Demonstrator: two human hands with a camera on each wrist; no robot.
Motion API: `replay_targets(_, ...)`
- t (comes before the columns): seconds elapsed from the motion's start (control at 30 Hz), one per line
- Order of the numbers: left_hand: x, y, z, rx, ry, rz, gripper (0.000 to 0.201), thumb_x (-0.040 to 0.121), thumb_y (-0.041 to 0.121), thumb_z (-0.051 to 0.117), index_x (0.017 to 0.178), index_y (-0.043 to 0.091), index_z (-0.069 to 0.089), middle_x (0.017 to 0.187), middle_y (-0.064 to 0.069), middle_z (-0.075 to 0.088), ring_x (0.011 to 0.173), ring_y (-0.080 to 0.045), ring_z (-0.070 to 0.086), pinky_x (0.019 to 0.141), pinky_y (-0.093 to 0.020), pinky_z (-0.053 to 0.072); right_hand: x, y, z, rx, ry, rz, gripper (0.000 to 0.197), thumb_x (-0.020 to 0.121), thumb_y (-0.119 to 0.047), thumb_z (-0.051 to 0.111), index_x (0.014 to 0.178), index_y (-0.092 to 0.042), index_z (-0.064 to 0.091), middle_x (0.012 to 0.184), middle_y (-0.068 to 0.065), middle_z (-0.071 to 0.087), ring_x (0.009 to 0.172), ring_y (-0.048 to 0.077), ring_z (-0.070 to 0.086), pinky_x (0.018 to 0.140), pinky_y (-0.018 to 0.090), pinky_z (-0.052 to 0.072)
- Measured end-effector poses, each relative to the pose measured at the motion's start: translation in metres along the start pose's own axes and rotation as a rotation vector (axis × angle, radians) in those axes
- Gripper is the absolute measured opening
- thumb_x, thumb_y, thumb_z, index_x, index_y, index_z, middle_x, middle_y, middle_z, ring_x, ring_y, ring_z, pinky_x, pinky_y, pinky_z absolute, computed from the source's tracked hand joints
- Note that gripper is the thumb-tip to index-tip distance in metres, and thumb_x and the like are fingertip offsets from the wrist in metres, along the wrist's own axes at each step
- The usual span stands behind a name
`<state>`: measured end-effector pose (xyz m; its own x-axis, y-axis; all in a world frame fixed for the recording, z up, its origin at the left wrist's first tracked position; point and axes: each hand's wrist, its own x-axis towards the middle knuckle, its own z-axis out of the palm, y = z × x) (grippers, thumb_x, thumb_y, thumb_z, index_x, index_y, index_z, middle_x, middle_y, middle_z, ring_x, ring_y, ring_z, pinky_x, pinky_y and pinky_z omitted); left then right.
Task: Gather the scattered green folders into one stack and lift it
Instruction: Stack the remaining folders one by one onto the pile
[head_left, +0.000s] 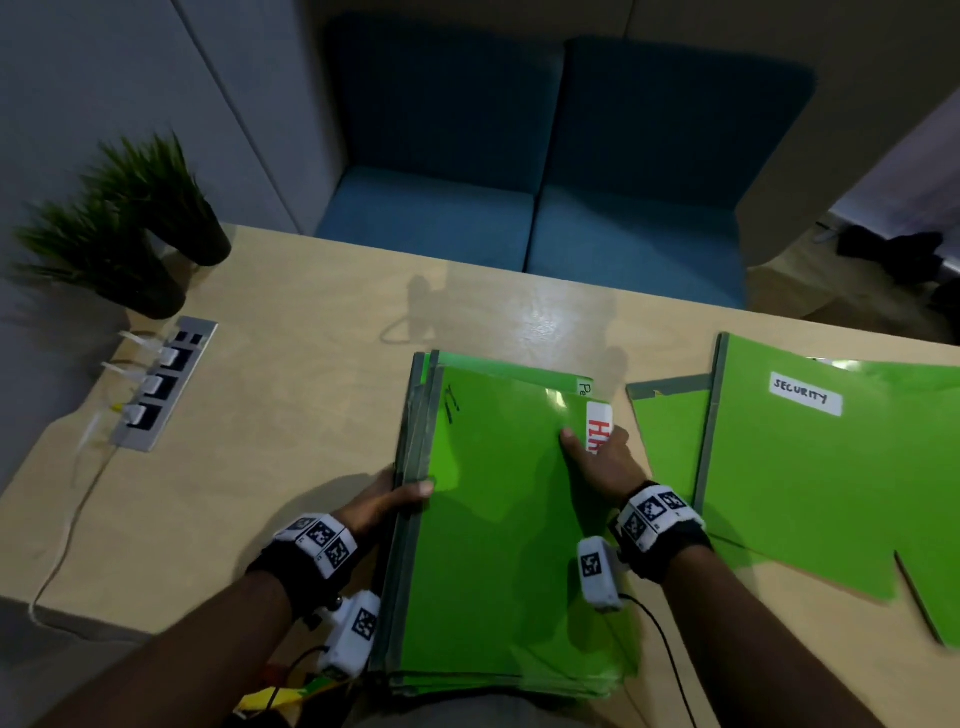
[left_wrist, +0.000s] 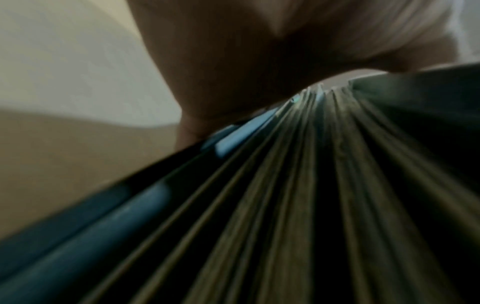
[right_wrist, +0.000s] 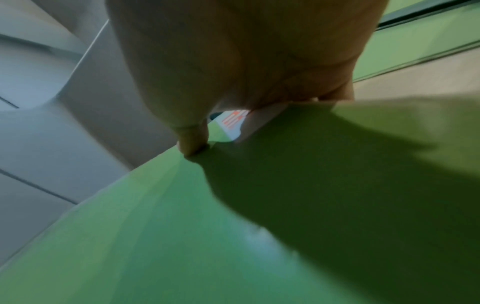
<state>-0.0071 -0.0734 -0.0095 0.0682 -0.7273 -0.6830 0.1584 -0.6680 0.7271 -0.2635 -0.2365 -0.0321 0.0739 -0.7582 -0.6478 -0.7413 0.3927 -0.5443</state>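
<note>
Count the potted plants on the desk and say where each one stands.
2. Both stand at the desk's far left corner by the wall: the nearer plant just beyond the power socket strip, the farther plant right behind it. None seems hidden.

Left hand (head_left: 387, 499) gripping, right hand (head_left: 597, 457) — thumb pinching

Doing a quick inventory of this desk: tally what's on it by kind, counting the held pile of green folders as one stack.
Stack of green folders: 1
Loose green folders: at least 2, overlapping
Potted plants: 2
Socket strip: 1
Total: at least 6
</note>
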Motion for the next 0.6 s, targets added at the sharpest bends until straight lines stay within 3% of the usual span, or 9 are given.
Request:
replay_targets(0.07, 0.002, 0.004, 0.007, 0.035, -0.023, 0.011, 0.122, 0.02, 0.069, 0.082, 0.122, 0.017, 0.04, 0.112, 0.0, 0.057, 0.097, -0.013, 0.058, 0.071, -0.015, 0.05, 0.0, 0.008, -0.012, -0.075, -0.032, -0.003, 0.075, 0.086, -0.064, 0.053, 0.128, -0.008, 0.026, 0.114, 0.013, 0.057, 0.095, 0.029, 0.061, 0.081, 0.042, 0.053)
replay_targets(0.1, 0.005, 0.004, 0.009, 0.066, -0.039, 0.011, 0.124, 0.019, 0.068, 0.083, 0.123, 0.017, 0.038, 0.111, -0.001, 0.057, 0.097, -0.013, 0.059, 0.069, -0.013, 0.052, -0.001, 0.011, -0.019, -0.075, -0.049, -0.004, 0.073, 0.088, -0.06, 0.051, 0.129, -0.005, 0.026, 0.111, 0.012, 0.057, 0.091, 0.025, 0.061, 0.075, 0.037, 0.053)
replay_targets(0.17, 0.011, 0.001, 0.012, 0.148, -0.05, -0.011, 0.137, 0.024, 0.066, 0.085, 0.137, 0.014, 0.028, 0.126, -0.007, 0.053, 0.108, -0.02, 0.057, 0.084, -0.025, 0.053, -0.004, 0.018, -0.033, -0.033, -0.08, -0.031, 0.064, 0.094, -0.052, 0.047, 0.129, -0.002, 0.026, 0.1, 0.004, 0.056, 0.078, 0.012, 0.056, 0.059, 0.025, 0.043)
replay_targets(0.2, 0.012, 0.0, 0.013, 0.195, -0.056, -0.019, 0.143, 0.026, 0.066, 0.085, 0.143, 0.016, 0.019, 0.135, -0.009, 0.047, 0.115, -0.024, 0.054, 0.093, -0.032, 0.051, -0.008, 0.019, -0.038, -0.007, -0.094, -0.044, 0.062, 0.095, -0.05, 0.046, 0.129, -0.002, 0.026, 0.094, 0.001, 0.054, 0.075, 0.009, 0.053, 0.057, 0.023, 0.039)
replay_targets(0.3, 0.013, -0.001, 0.016, 0.318, -0.065, -0.002, 0.154, 0.028, 0.076, 0.078, 0.148, 0.017, 0.002, 0.148, -0.005, 0.028, 0.131, -0.027, 0.039, 0.107, -0.042, 0.038, -0.01, 0.03, -0.027, 0.088, -0.039, -0.038, 0.074, 0.084, -0.063, 0.055, 0.121, -0.005, 0.028, 0.099, 0.007, 0.058, 0.083, 0.019, 0.06, 0.064, 0.031, 0.05)
replay_targets(0.4, 0.012, -0.002, 0.018, 0.32, -0.041, -0.006, 0.156, 0.029, 0.077, 0.076, 0.149, 0.018, -0.003, 0.154, -0.004, 0.016, 0.14, -0.026, 0.024, 0.113, -0.045, 0.028, -0.018, 0.028, -0.005, 0.1, 0.133, 0.028, 0.063, 0.088, -0.052, 0.059, 0.119, -0.005, 0.033, 0.1, 0.011, 0.056, 0.08, 0.023, 0.059, 0.058, 0.029, 0.047)
replay_targets(0.5, 0.013, -0.008, 0.014, 0.318, -0.015, -0.028, 0.15, 0.034, 0.073, 0.08, 0.15, 0.023, -0.001, 0.157, -0.004, 0.015, 0.141, -0.025, 0.025, 0.114, -0.045, 0.026, -0.016, 0.022, -0.023, -0.064, 0.108, -0.029, 0.043, 0.096, -0.05, 0.047, 0.108, -0.01, 0.043, 0.104, 0.012, 0.061, 0.084, 0.026, 0.057, 0.071, 0.031, 0.045)
replay_targets(0.57, 0.013, -0.007, 0.014, 0.326, -0.021, -0.033, 0.148, 0.034, 0.072, 0.08, 0.149, 0.021, 0.003, 0.154, -0.004, 0.022, 0.137, -0.025, 0.031, 0.113, -0.044, 0.03, -0.007, 0.032, -0.054, -0.215, 0.242, -0.088, 0.044, 0.097, -0.052, 0.043, 0.106, -0.012, 0.058, 0.113, 0.015, 0.062, 0.097, 0.029, 0.057, 0.083, 0.035, 0.046)
replay_targets(0.6, 0.013, -0.006, 0.016, 0.333, -0.017, -0.028, 0.148, 0.033, 0.073, 0.08, 0.149, 0.021, 0.004, 0.153, -0.005, 0.024, 0.134, -0.025, 0.035, 0.112, -0.044, 0.031, -0.002, 0.044, -0.068, -0.279, 0.347, -0.075, 0.047, 0.096, -0.052, 0.046, 0.116, -0.012, 0.059, 0.128, 0.017, 0.056, 0.112, 0.032, 0.054, 0.093, 0.041, 0.045)
